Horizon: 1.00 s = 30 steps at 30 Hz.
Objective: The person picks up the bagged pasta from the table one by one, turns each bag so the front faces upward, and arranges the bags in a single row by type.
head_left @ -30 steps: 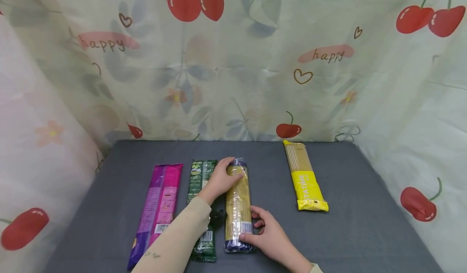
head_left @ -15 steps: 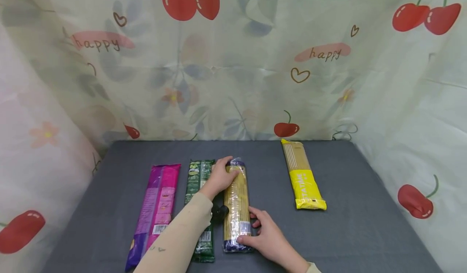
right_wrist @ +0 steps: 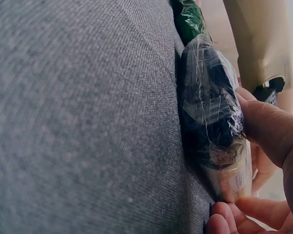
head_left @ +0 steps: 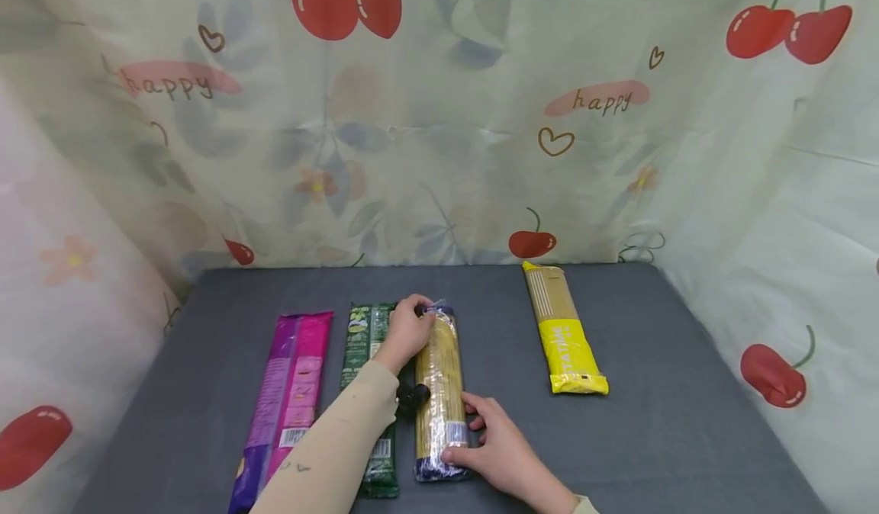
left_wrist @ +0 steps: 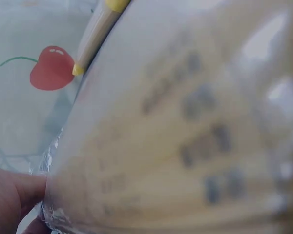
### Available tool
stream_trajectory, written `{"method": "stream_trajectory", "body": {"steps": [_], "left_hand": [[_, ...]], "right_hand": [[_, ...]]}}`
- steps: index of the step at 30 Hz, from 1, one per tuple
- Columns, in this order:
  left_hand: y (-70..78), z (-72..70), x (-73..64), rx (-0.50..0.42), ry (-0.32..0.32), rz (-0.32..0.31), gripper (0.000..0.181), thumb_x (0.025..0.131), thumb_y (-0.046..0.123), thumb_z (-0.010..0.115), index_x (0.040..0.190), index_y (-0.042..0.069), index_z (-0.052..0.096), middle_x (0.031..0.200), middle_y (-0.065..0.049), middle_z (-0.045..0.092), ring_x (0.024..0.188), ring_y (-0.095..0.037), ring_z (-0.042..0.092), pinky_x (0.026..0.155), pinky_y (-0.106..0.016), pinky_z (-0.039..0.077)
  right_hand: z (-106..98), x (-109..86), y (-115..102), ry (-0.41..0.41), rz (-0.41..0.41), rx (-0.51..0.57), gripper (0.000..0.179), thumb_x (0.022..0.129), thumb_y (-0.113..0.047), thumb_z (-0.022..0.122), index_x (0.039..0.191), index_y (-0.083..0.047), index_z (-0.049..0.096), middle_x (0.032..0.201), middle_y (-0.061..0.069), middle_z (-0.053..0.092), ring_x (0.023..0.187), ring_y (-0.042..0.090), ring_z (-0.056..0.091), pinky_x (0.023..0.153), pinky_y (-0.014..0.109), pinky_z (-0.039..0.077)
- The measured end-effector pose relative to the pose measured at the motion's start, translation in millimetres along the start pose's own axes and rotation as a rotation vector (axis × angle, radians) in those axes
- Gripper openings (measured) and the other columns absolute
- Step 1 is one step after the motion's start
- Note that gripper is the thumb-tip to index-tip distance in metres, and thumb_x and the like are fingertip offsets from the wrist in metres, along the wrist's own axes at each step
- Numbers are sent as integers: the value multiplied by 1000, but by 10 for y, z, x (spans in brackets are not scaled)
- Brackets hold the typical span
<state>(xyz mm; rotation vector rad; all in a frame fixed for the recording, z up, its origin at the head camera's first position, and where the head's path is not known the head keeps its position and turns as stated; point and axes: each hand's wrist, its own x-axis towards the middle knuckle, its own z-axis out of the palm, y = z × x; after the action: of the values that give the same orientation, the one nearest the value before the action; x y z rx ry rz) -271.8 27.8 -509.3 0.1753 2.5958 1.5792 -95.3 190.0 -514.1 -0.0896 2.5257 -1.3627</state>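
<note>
A clear-wrapped pack of spaghetti with dark blue ends lies lengthwise in the middle of the table. At its far end my left hand grips the wrapped tip, and in the left wrist view fingers pinch the crinkled film. My right hand holds the near end, thumb on top and fingers along the right side. The right wrist view shows the blue wrapped end against the cloth. Left of this pack lies a green noodle pack, partly hidden by my left forearm.
A purple and pink pack lies farther left, partly under the forearm in view. To the right, a yellow noodle pack lies slightly slanted. Dark grey cloth covers the table, and a printed curtain stands behind and at both sides.
My left thumb has drawn back toward the far tip of the spaghetti pack. The right hand keeps its hold. The whole head view has shifted slightly, so everything appears farther left.
</note>
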Motion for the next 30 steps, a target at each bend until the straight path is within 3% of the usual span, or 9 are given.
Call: {"method": "stream_trajectory", "body": {"steps": [3, 7, 13, 20, 25, 30], "left_hand": [[2, -5, -6, -30, 20, 6, 13, 100, 16, 54, 106, 8, 64, 97, -8, 59, 76, -23, 56, 63, -37, 48], [13, -43, -48, -49, 42, 0, 12, 100, 16, 54, 102, 9, 64, 93, -6, 59, 72, -21, 54, 60, -35, 46], [53, -104, -105, -80, 59, 1, 13, 101, 18, 53, 103, 10, 64, 94, -6, 57, 74, -23, 53, 61, -36, 46], [194, -192, -153, -104, 84, 77, 13, 100, 21, 55, 104, 13, 64, 102, -5, 56, 85, -22, 54, 70, -39, 47], [306, -245, -196, -99, 141, 118, 12, 99, 23, 58, 102, 15, 66, 104, -3, 56, 88, -20, 53, 71, -39, 47], [331, -290, -223, -98, 188, 112, 10, 98, 22, 59, 100, 15, 67, 104, -3, 57, 89, -21, 52, 71, -38, 46]], "right_hand": [[-6, 2, 3, -7, 4, -4, 91, 71, -49, 83, 143, -9, 45, 119, 1, 50, 97, 17, 49, 75, 34, 47], [14, -1, -1, -15, 3, -18, 91, 70, -49, 83, 142, -10, 45, 118, 1, 50, 97, 18, 50, 75, 35, 48], [28, -6, -7, -25, 10, -2, 90, 70, -48, 83, 142, -11, 44, 119, 2, 50, 97, 19, 50, 77, 38, 47], [1, -24, -14, -41, 12, 66, 99, 72, -42, 84, 150, -14, 31, 119, 5, 52, 98, 20, 49, 80, 40, 44], [-11, -18, -10, -64, 7, 80, 102, 74, -43, 83, 153, -17, 24, 110, 4, 56, 97, 19, 52, 83, 41, 44], [4, -23, -16, -62, -27, 90, 101, 75, -42, 83, 153, -18, 24, 105, 3, 55, 94, 18, 53, 81, 38, 46]]}}
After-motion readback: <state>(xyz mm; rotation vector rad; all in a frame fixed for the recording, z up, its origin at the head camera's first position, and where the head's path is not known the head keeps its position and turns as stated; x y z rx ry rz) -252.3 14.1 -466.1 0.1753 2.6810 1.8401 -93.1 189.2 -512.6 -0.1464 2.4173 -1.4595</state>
